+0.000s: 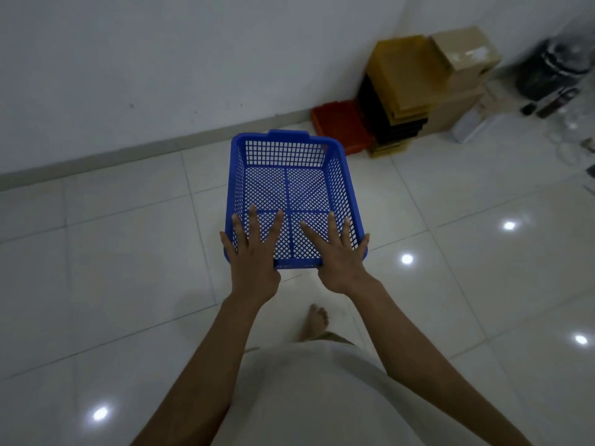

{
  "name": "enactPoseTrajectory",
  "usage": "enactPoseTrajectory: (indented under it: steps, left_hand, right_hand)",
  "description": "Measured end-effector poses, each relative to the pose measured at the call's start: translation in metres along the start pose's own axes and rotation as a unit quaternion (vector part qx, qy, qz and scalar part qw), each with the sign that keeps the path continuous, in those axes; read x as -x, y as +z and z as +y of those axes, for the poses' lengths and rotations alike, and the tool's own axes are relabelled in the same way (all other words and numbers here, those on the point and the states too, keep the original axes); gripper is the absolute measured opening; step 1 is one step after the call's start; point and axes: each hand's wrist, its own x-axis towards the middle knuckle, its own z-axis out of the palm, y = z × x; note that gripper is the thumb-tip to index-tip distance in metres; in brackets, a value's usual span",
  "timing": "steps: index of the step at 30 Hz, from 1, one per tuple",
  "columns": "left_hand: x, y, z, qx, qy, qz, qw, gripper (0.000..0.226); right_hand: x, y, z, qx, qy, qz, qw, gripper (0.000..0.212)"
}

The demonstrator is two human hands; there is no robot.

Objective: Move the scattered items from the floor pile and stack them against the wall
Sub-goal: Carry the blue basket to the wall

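Note:
An empty blue mesh plastic basket (345, 188) hangs above the tiled floor in the middle of the view. My left hand (252, 263) grips its near rim at the left corner, fingers spread over the inside. My right hand (338, 260) grips the same rim at the right corner, fingers likewise splayed inside. Against the white wall (161, 59) at the upper right stands a stack of yellow trays (399, 78) on black ones (384, 122), with a red tray (341, 123) on the floor beside it.
Cardboard boxes (463, 56) stand right of the stack, then a dark round container (547, 69) and small clutter along the right edge. My bare foot (317, 320) is on the glossy white tiles below the basket. A grey skirting runs along the wall.

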Motion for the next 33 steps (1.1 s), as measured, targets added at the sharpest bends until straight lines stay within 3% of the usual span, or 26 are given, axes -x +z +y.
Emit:
enactPoseTrajectory:
  steps: [11, 26, 33]
  left_hand:
    - [-0.142, 0.014, 0.108, 0.023, -0.037, 0.054, 0.998, 0.095]
    - [-0.426, 0.046, 0.165, -0.009, -0.055, -0.016, 0.998, 0.101]
    - [-0.5, 0.061, 0.195, -0.045, -0.079, -0.053, 0.994, 0.093]
  right_hand:
    - [-0.114, -0.098, 0.121, 0.063, -0.053, 0.04, 0.996, 0.085]
    - [-0.358, -0.207, 0.233, 0.065, -0.052, -0.02, 0.996, 0.078]
    - [-0.426, -0.227, 0.282, 0.059, -0.077, -0.025, 0.995, 0.076]
